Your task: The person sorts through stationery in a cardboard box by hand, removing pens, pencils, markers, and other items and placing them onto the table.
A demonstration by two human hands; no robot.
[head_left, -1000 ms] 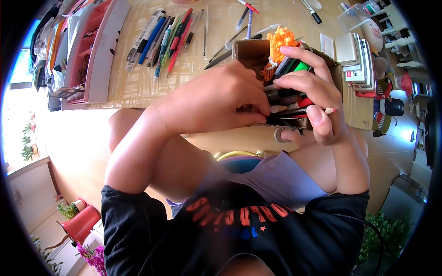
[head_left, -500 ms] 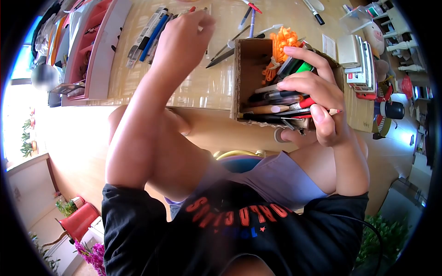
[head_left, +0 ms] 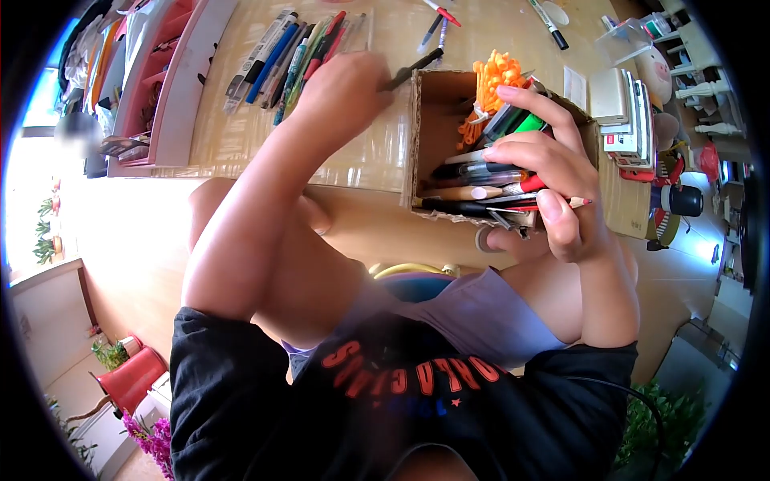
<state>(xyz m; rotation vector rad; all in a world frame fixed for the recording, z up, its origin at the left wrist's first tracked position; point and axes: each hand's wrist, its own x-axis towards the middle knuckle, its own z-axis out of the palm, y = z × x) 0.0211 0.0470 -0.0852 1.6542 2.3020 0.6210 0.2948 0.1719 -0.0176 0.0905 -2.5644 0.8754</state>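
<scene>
My left hand [head_left: 341, 94], slightly blurred, is closed over the table with a black pen [head_left: 417, 69] sticking out from its fingers toward the cardboard box [head_left: 414, 144]. Beside it lies a row of pens and markers, among them a blue pen [head_left: 271, 66] and a red pen [head_left: 325, 46]. My right hand [head_left: 561, 164] rests at the box's right side, its fingers apart and curved over the contents. Inside are several pens, a green marker [head_left: 529, 123] and a bundle of orange cord [head_left: 499, 80]. A red pencil's sharpened tip [head_left: 581, 202] shows by my right thumb.
A pink and white drawer unit [head_left: 164, 88] stands at the table's left. Stacked books [head_left: 630, 120] are right of the box. A black-capped marker [head_left: 550, 26] and a few pens lie at the far side. My knees are below the table edge.
My left hand has come down and right from above the row of pens, uncovering more of them. It now covers where dark pens lay. My right hand stays at the box.
</scene>
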